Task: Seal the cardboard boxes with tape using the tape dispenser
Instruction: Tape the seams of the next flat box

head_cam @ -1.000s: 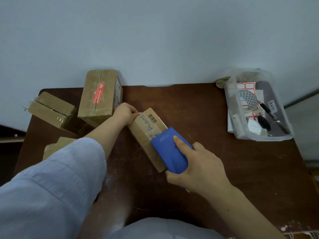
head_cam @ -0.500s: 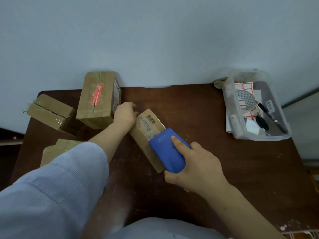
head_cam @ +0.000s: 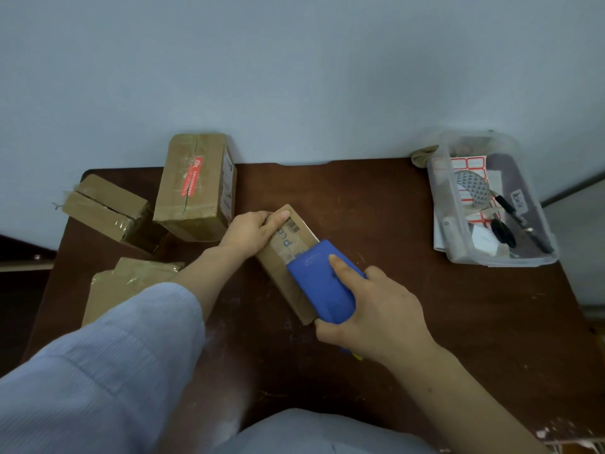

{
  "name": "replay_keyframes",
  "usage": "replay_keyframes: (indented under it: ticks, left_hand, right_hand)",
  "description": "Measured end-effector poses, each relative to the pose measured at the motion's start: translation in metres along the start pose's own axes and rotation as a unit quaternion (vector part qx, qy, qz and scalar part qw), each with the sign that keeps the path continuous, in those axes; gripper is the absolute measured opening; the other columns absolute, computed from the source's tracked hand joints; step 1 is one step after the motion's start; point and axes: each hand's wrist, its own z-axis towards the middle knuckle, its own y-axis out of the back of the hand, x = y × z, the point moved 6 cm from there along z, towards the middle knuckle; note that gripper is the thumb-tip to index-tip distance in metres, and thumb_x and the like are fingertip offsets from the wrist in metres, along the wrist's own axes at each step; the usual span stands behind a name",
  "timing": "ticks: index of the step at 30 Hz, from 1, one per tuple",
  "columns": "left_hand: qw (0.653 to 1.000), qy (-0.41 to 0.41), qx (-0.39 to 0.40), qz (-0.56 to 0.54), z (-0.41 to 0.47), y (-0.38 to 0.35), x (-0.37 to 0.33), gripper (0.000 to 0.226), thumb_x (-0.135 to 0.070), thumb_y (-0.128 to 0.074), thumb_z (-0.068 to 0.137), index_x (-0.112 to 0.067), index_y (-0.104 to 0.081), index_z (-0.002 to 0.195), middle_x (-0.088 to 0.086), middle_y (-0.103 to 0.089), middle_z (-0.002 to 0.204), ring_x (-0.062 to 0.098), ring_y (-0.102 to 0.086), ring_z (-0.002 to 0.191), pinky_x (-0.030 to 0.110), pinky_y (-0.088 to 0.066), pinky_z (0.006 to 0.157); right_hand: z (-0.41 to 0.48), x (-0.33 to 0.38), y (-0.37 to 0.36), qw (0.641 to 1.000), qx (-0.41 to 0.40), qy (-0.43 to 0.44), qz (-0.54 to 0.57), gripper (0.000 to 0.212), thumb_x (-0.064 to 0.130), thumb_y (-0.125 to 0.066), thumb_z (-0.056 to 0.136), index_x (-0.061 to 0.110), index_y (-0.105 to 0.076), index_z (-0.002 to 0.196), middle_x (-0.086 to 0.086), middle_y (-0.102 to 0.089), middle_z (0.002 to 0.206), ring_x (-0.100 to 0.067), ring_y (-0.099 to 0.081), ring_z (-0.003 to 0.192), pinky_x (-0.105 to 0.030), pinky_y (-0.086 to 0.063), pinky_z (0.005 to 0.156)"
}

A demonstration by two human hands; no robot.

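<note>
A small cardboard box [head_cam: 281,253] with a barcode and blue lettering lies at an angle in the middle of the dark wooden table [head_cam: 425,322]. My left hand [head_cam: 250,229] grips its far end, thumb on the top face. My right hand [head_cam: 373,309] holds a blue tape dispenser [head_cam: 322,281] pressed on the near half of the box top, index finger stretched along it. The dispenser hides the box's near end and the tape itself.
Three more taped cardboard boxes sit at the left: one with a red label [head_cam: 196,186] at the wall, one tilted [head_cam: 104,209] at the left edge, one [head_cam: 127,283] partly under my sleeve. A clear plastic bin [head_cam: 537,257] with labels, pens and scissors stands at the right.
My left thumb has slid up onto the box's far top edge. The dispenser and my right hand have stayed nearly in place on the box.
</note>
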Motion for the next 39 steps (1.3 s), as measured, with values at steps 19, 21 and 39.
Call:
replay_keyframes:
  ticks: [19,21,39]
  left_hand:
    - [0.907,-0.235,-0.089,0.338,-0.035,-0.03,-0.016,0.072,-0.053,0.003,0.089,-0.018,-0.006,0.151,-0.004,-0.002,0.159,0.005,0.009,0.14,0.036,0.007,0.115]
    - [0.909,-0.235,-0.079,0.335,-0.035,-0.029,-0.017,0.075,-0.056,0.007,0.086,-0.02,-0.001,0.151,-0.006,0.004,0.159,0.002,0.015,0.137,0.033,0.008,0.115]
    - [0.921,-0.161,-0.099,0.34,-0.062,-0.043,-0.038,0.061,-0.044,-0.013,0.101,-0.012,0.0,0.152,0.003,0.001,0.16,0.018,0.003,0.147,0.035,-0.001,0.117]
  right_hand:
    - [0.002,-0.001,0.003,1.0,-0.01,0.006,-0.008,0.095,0.07,-0.054,0.073,0.041,-0.006,0.149,0.003,-0.036,0.103,-0.013,-0.046,0.088,-0.026,-0.045,0.074]
    - [-0.004,-0.004,0.002,1.0,-0.004,0.007,-0.003,0.095,0.069,-0.054,0.073,0.041,-0.005,0.149,0.003,-0.036,0.103,-0.014,-0.046,0.089,-0.026,-0.045,0.075]
    - [-0.059,-0.052,-0.042,1.0,-0.001,-0.008,0.008,0.095,0.069,-0.053,0.075,0.045,0.003,0.148,0.007,-0.032,0.105,-0.01,-0.046,0.09,-0.021,-0.043,0.076]
